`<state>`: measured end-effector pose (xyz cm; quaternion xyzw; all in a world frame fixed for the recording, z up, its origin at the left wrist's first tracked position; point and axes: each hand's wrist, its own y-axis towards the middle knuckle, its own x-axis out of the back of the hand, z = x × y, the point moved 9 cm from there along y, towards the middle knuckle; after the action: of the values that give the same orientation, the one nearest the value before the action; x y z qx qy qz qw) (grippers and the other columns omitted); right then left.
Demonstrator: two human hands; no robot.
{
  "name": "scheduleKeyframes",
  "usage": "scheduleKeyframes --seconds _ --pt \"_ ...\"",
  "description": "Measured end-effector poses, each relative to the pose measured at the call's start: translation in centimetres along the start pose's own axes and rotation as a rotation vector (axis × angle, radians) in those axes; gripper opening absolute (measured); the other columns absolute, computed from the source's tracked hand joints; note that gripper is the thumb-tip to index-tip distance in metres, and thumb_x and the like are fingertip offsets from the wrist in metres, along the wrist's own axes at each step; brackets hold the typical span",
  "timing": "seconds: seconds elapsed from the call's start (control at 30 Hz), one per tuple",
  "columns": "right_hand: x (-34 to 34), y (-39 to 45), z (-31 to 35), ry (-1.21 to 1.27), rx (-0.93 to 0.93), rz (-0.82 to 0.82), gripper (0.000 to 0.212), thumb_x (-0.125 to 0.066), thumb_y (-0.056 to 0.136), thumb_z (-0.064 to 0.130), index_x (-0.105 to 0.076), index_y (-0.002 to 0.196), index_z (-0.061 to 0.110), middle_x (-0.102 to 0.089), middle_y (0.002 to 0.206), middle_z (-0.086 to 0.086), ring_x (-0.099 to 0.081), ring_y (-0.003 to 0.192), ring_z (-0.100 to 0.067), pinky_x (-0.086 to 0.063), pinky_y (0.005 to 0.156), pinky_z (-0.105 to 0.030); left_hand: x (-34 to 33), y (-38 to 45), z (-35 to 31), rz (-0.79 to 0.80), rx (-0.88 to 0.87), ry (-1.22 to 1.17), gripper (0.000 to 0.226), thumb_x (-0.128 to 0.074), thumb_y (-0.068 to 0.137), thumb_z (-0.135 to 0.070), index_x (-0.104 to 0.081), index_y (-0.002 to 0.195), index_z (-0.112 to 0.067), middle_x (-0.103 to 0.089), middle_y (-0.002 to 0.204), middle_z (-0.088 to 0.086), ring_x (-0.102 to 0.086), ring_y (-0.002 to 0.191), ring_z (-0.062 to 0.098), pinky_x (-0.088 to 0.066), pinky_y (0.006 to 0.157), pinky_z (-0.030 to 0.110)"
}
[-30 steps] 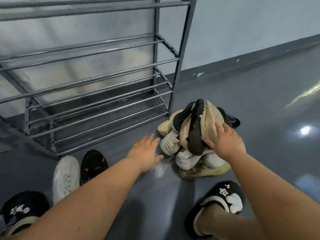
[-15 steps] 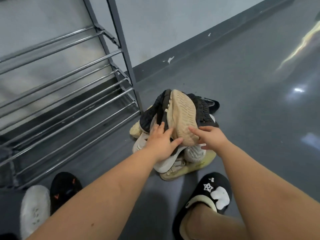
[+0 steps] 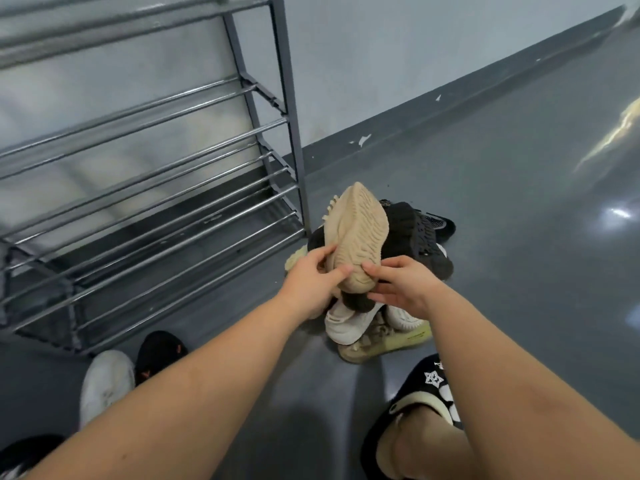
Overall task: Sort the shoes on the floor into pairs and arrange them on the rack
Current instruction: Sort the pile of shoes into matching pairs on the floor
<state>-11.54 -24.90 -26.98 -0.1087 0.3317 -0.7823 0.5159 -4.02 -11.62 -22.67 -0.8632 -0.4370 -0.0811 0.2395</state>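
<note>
Fingers of both hands are curled around the heel end of a beige sneaker, which is held sole-up above the shoe pile. The left hand pinches it from the left side, and the right hand grips it from the right. Black sneakers are seen just behind it, white and yellowish ones below. The metal shoe rack stands to the left of the pile, with bare rails. A white shoe and a black shoe lie side by side in front of the rack.
</note>
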Motion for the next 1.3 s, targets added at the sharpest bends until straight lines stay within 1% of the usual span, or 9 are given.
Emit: scheduleKeyframes --seconds 0.2,0.4,0.5,0.67,0.77,0.87,0.97,1.1,1.3 --pt "-12.5 -1.1 -1.5 0.011 -0.013 0.142 0.034 -0.064 0.087 0.033 -0.057 0.111 0.009 -0.067 0.101 -0.007 -0.065 0.089 -0.022 -0.054 0.075 -0.033 10.7 -5.7 3.0 -0.219 -0.037 -0.092 0.066 -0.076 0.076 -0.011 -0.049 0.136 -0.012 -0.056 0.131 0.002 -0.059 0.105 0.008 -0.048 0.077 0.007" --pt "-22.6 -2.1 -4.6 -0.096 -0.082 0.190 0.044 -0.065 0.082 0.050 -0.060 0.103 0.013 -0.068 0.100 -0.008 -0.065 0.084 -0.020 -0.052 0.076 -0.035 16.5 -11.9 8.6 -0.282 -0.070 -0.188 0.069 -0.074 0.073 0.001 -0.050 0.128 -0.033 -0.055 0.130 -0.005 -0.064 0.106 0.015 -0.054 0.093 0.034" --pt "-25.3 -2.7 -6.9 -0.163 -0.108 0.214 0.046 -0.069 0.079 0.047 -0.063 0.107 0.011 -0.068 0.093 -0.007 -0.064 0.083 -0.023 -0.052 0.079 -0.039 17.5 -14.0 10.9 -0.286 -0.094 -0.097 0.077 -0.077 0.063 -0.019 -0.043 0.118 -0.060 -0.051 0.124 -0.023 -0.062 0.112 0.016 -0.051 0.097 0.044" --pt "-28.1 -3.9 -8.8 -0.074 -0.219 0.299 0.038 -0.062 0.087 0.041 -0.062 0.111 0.013 -0.065 0.099 -0.011 -0.060 0.095 -0.027 -0.051 0.090 -0.043 21.0 -16.3 14.1 -0.556 0.098 -0.110 0.081 -0.069 0.076 -0.051 -0.030 0.144 -0.036 -0.033 0.150 -0.006 -0.037 0.136 0.017 -0.033 0.112 0.040" --pt "-29.2 -4.5 -8.9 -0.022 -0.247 0.379 0.034 -0.056 0.091 0.041 -0.064 0.107 0.012 -0.065 0.099 -0.010 -0.060 0.095 -0.024 -0.057 0.076 -0.038 17.7 -16.1 17.6 -0.255 0.457 -0.663 0.089 -0.052 0.069 -0.075 -0.041 0.141 -0.024 -0.045 0.145 0.004 -0.041 0.134 0.026 -0.034 0.108 0.043" --pt "-29.6 -4.6 -9.2 -0.069 -0.211 0.399 0.039 -0.053 0.094 0.035 -0.061 0.120 0.008 -0.068 0.106 -0.008 -0.064 0.095 -0.019 -0.056 0.073 -0.030 16.1 -15.4 17.9 -0.156 0.421 -1.006 0.044 -0.056 0.084 -0.052 -0.062 0.115 -0.020 -0.074 0.096 0.000 -0.066 0.094 0.020 -0.053 0.079 0.036" --pt "-29.6 -3.8 -9.3 -0.062 -0.153 0.371 0.042 -0.050 0.095 0.038 -0.059 0.125 0.010 -0.071 0.103 -0.005 -0.066 0.094 -0.019 -0.056 0.074 -0.031 16.9 -14.5 18.7 -0.287 0.295 -0.894 0.026 -0.060 0.088 -0.039 -0.063 0.107 -0.022 -0.075 0.089 -0.003 -0.069 0.086 0.014 -0.056 0.077 0.033" --pt "-29.1 -3.0 -9.9 -0.154 -0.130 0.362 0.039 -0.059 0.090 0.035 -0.059 0.122 0.013 -0.069 0.109 -0.007 -0.064 0.101 -0.023 -0.053 0.085 -0.038 17.3 -14.0 20.2 -0.358 0.290 -0.716 0.074 -0.062 0.064 -0.069 -0.058 0.122 -0.023 -0.070 0.111 0.000 -0.067 0.103 0.019 -0.050 0.097 0.046" --pt "-26.8 -1.2 -12.5 -0.294 -0.200 0.308 0.031 -0.063 0.088 0.009 -0.059 0.119 0.009 -0.069 0.101 -0.005 -0.063 0.094 -0.022 -0.051 0.077 -0.035 16.0 -14.0 22.1 -0.244 0.458 -0.799 0.034 -0.040 0.098 -0.040 -0.061 0.113 -0.019 -0.068 0.096 -0.002 -0.063 0.090 0.013 -0.051 0.081 0.027"
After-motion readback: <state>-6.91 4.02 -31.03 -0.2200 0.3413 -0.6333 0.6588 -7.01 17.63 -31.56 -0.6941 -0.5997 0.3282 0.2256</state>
